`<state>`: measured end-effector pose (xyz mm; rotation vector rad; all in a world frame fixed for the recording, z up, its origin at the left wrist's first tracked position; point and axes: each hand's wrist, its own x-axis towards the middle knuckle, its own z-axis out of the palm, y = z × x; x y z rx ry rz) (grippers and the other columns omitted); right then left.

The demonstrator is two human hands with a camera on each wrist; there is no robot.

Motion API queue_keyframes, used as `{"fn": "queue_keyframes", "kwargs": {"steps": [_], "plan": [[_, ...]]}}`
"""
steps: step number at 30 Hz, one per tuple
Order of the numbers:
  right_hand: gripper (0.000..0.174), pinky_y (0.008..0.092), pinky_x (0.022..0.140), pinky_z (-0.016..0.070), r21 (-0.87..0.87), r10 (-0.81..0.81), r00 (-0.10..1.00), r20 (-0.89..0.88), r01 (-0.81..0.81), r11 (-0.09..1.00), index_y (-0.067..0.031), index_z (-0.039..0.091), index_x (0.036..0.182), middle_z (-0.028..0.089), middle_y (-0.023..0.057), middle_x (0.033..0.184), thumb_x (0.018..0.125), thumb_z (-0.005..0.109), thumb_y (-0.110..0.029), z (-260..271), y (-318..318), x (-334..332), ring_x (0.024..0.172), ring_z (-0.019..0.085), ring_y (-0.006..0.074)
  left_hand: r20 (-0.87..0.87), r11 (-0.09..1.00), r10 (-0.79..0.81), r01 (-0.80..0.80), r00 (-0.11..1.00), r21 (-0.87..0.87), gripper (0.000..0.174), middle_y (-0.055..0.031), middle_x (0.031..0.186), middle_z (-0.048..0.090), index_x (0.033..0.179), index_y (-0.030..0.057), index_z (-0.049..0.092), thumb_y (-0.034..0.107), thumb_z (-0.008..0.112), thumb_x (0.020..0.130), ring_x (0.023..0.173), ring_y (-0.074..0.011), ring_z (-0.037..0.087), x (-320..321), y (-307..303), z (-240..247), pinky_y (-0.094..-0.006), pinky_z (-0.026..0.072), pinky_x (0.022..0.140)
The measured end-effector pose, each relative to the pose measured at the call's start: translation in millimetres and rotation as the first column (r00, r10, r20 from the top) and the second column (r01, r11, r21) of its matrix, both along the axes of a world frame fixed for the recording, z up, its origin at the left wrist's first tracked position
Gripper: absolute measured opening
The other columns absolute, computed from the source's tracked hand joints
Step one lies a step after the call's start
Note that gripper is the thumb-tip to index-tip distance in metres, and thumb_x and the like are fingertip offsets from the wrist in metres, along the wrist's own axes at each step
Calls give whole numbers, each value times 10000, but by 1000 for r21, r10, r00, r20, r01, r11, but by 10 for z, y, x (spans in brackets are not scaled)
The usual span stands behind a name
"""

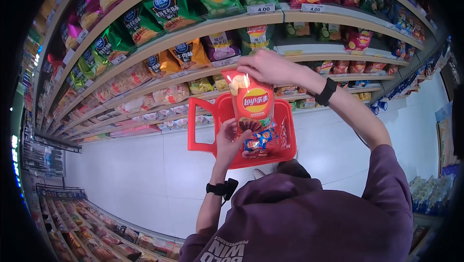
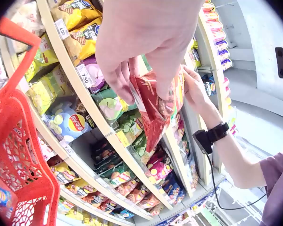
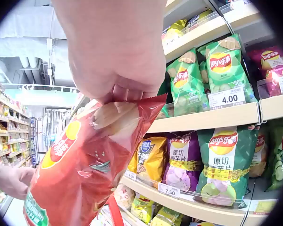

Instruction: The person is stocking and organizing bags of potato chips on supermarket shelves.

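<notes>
Closest to the right-wrist camera, the right hand [image 3: 114,49] holds the top seam of a red Lay's bag [image 1: 254,100] with curled fingers. Lower down, the left hand [image 1: 230,140] grips the same bag near its bottom corner, so both hands are clamped on it, one at each end. The bag is in front of the person, upright with its printed face showing, and in the head view it appears over a red basket [image 1: 286,152]. Inside this basket lie some blue packets [image 1: 262,139]; whether it stands on the floor is not possible to tell.

For doing the step well, it seems better to carry the weight by the seam and to let the left hand only steady the bottom, because pressing the full middle could break the chips. If the bag is lowered, it should probably go beside the blue packets and pass well apart from the handle [image 1: 191,124]. Farther out, the shelf [image 3: 207,117] bears more bags, so the right elbow should keep free of its edge.
</notes>
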<state>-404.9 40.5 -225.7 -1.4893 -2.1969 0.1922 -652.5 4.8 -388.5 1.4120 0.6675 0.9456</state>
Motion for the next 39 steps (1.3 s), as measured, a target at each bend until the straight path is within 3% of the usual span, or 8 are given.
{"fn": "queue_keyframes", "kwargs": {"steps": [3,4,11,17,29,34,37,39], "plan": [[269,445,655,502,19,11,999,-51,-10,1000,-58,658,1017,652,184,714,985,519,-286,68,58,-25,676,634,371,-11,994,51,-52,999,-97,329,-49,1056,663,1164,2,576,-43,696,861,933,-90,620,-202,3,-23,-225,493,829],[274,432,659,503,-39,-23,998,-63,21,999,-42,659,1024,660,190,747,979,531,-279,120,16,-85,693,639,359,8,990,90,-89,996,-111,284,-52,1023,645,1111,2,596,-57,699,854,898,-77,618,-249,8,-37,-202,502,749],[279,404,676,501,9,29,989,-145,-28,1000,-24,653,1042,658,192,782,980,528,-266,341,90,-165,717,628,358,131,930,206,-152,970,-335,229,-96,996,665,1114,-13,584,-11,657,897,903,-127,653,-404,138,98,-237,515,828],[279,404,661,484,-12,8,980,-199,-10,1000,-15,640,996,648,169,735,982,519,-266,515,110,-213,670,617,339,144,946,224,-180,964,-269,252,-90,962,656,1133,-21,550,-6,647,900,871,-139,661,-359,133,296,-246,517,824],[217,443,646,508,213,-19,984,-175,57,975,-57,645,969,659,182,749,950,564,-257,484,58,-312,700,650,363,106,958,280,-269,954,-102,349,-45,911,633,1162,-4,540,-24,697,851,840,-94,610,-466,292,190,-223,491,767],[146,458,593,501,255,35,998,50,-47,966,-56,633,914,621,195,687,888,620,-199,503,-76,-522,672,638,364,-87,922,312,-280,946,268,581,-113,1253,576,1241,28,520,134,821,756,1169,-212,558,-468,326,304,-351,436,974],[133,444,612,512,334,133,975,180,-188,924,-48,636,904,637,172,717,817,647,-148,509,-123,-669,716,649,351,-47,898,235,-198,971,392,623,-128,1241,585,1263,3,497,158,827,757,1137,-214,582,-309,375,583,-358,460,961],[155,429,649,516,376,156,969,189,-218,901,-52,639,902,648,139,756,766,656,-125,543,-176,-791,790,653,321,-85,935,148,-111,985,337,630,-129,1264,572,1264,-8,493,109,831,745,1157,-201,576,-227,376,724,-347,467,972]]}}
